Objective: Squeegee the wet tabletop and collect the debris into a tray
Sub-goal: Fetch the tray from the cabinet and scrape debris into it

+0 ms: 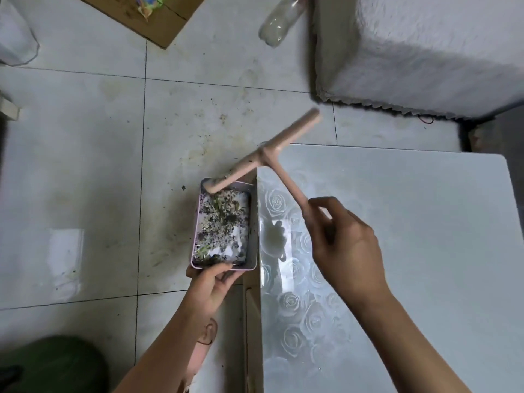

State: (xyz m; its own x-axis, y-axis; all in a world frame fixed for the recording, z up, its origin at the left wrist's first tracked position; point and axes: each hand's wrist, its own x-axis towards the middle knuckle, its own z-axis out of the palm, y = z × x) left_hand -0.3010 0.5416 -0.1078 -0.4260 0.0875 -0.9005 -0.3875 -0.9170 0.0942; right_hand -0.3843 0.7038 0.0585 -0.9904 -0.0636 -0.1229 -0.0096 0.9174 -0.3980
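**Squeegee tipped over the tray at the table's edge**

Two bare forearms reach up from the bottom of the view. The left hand [211, 282] grips the tray [253, 222] by its near end, thumb laid across the near wall and fingers curled underneath. The right hand [343, 245] hangs over the table [411, 251] and pinches the end of the squeegee [263, 154] handle between thumb and fingertips, the other fingers loosely bent.

The tray is a small, pale pink rectangle held off the table's left side, its long right wall just beside the table edge; whether they touch cannot be told. Wet debris [221, 222], dark crumbs and some green stems, is spread over its white bottom, thickest toward the far end.

The squeegee is pink and T-shaped. Its handle slants from the right hand up and left across the table's far-left corner. Its blade bar lies crosswise and tilted: one end dips at the tray's far-left corner, the other points up toward the right, out past the table. Dark specks cling to the bar near the tray.

The tabletop is glossy white with a rose pattern along its left part. The tiled floor [85, 137] below carries scattered dark specks and stains around the tray. Farther off lie a clear bottle [279, 22] and a sheet of cardboard [147, 15].
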